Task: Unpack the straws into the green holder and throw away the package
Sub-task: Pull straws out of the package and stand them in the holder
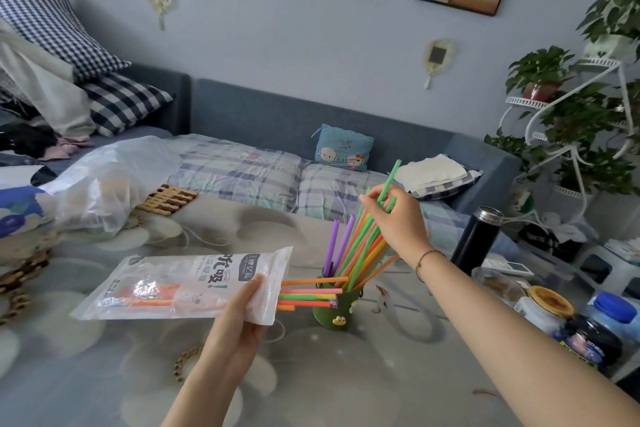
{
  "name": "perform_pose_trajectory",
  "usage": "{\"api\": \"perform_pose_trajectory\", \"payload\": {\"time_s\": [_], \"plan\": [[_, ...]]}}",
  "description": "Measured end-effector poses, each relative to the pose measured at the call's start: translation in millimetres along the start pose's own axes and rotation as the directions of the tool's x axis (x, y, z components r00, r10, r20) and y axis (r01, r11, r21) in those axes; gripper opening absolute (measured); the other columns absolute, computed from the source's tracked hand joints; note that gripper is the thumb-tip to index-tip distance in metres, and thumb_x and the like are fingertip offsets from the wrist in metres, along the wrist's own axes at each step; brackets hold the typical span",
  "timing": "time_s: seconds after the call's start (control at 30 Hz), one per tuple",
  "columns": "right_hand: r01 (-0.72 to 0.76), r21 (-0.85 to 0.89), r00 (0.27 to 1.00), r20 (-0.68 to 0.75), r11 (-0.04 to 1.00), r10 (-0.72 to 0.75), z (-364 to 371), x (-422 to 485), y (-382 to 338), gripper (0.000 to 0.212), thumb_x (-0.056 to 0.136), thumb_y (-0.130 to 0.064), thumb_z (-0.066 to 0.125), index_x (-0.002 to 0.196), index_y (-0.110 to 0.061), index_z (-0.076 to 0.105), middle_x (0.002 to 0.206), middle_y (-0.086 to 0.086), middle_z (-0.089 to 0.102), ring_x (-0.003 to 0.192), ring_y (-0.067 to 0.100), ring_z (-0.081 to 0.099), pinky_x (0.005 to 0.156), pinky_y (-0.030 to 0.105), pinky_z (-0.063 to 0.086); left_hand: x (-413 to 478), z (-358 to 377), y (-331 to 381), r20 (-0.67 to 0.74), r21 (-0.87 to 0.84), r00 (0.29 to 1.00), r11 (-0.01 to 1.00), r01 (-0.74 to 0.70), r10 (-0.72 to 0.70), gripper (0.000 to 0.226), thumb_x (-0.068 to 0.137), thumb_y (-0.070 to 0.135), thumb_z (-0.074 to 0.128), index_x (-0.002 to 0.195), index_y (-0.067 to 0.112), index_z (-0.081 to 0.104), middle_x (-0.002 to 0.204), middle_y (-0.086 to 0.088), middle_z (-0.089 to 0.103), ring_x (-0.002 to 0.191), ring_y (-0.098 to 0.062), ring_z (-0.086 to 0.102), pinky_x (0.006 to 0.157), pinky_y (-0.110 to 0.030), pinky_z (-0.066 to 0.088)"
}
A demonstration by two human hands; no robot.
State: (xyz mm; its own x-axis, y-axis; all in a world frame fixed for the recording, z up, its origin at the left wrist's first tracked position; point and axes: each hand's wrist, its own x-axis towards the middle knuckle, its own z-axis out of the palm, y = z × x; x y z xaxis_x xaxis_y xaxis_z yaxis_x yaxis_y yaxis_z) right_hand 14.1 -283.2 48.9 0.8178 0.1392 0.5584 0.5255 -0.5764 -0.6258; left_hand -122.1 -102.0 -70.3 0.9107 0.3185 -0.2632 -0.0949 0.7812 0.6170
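A green holder (335, 309) with a small yellow face sticker stands on the table near the middle. Several coloured straws (353, 253) lean in it, fanned up to the right. My right hand (398, 218) is above the holder, closed around the upper ends of green straws. My left hand (239, 319) holds the clear straw package (180, 284) flat, its open end toward the holder. Several orange, green and yellow straws (311, 291) stick out of that opening, and more lie inside.
A black flask (476, 239) stands right of the holder. Jars with blue and yellow lids (581, 315) crowd the table's right edge. A large clear plastic bag (110, 184) and a woven mat (168, 199) lie at the far left. Behind the table are a bed and a plant stand (585, 121).
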Motion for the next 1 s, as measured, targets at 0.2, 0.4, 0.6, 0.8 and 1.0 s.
{"api": "perform_pose_trajectory", "payload": {"time_s": [0.2,0.4,0.6,0.8,1.0], "plan": [[0.022,-0.093,0.997,0.081,0.995,-0.014,5,0,8,0.020,0.083,-0.032,0.068,0.096,-0.021,0.058,0.081,-0.004,0.065,0.075,0.017,0.067,0.064,0.031,0.056,0,1,0,-0.005,0.008,1.000,1.000,0.009,-0.009,0.020,0.089,0.013,0.064,0.108,0.007,0.060,0.074,-0.001,0.065,0.048,-0.005,0.063,0.040,-0.015,0.048],[0.232,-0.159,0.948,-0.186,0.960,-0.260,-5,3,7,0.062,0.081,-0.023,0.070,0.132,-0.022,0.036,0.107,-0.003,0.061,0.090,0.015,0.060,0.074,0.031,0.053,0,1,0,-0.004,0.006,1.000,1.000,0.018,-0.018,0.012,0.089,0.013,0.064,0.100,0.009,0.063,0.072,0.000,0.068,0.052,-0.005,0.065,0.044,-0.015,0.051],[0.261,-0.215,0.944,-0.146,0.941,-0.296,-5,1,18,0.064,0.085,-0.027,0.065,0.141,-0.023,0.034,0.133,0.002,0.052,0.122,0.019,0.048,0.106,0.038,0.038,1,1,0,-0.013,-0.003,1.000,1.000,0.027,-0.028,0.012,0.088,0.013,0.065,0.100,0.010,0.064,0.081,-0.002,0.067,0.057,-0.007,0.066,0.047,-0.015,0.053],[0.130,-0.441,0.980,-0.081,0.888,-0.184,-10,0,30,0.038,0.083,-0.048,0.060,0.109,-0.020,0.066,0.136,0.006,0.050,0.131,0.025,0.041,0.110,0.046,0.030,1,2,0,-0.012,0.032,1.000,0.999,0.026,-0.025,0.006,0.090,0.014,0.063,0.094,0.009,0.063,0.079,-0.002,0.063,0.066,-0.010,0.060,0.045,-0.015,0.052],[0.226,-0.318,0.964,-0.063,0.921,-0.258,-17,-15,37,0.063,0.080,-0.053,0.059,0.133,-0.020,0.050,0.141,0.004,0.048,0.132,0.020,0.041,0.111,0.042,0.031,1,3,-2,-0.001,0.019,1.000,0.999,0.026,-0.026,0.006,0.091,0.013,0.062,0.094,0.009,0.063,0.074,0.000,0.065,0.055,-0.006,0.063,0.045,-0.014,0.051]]}}
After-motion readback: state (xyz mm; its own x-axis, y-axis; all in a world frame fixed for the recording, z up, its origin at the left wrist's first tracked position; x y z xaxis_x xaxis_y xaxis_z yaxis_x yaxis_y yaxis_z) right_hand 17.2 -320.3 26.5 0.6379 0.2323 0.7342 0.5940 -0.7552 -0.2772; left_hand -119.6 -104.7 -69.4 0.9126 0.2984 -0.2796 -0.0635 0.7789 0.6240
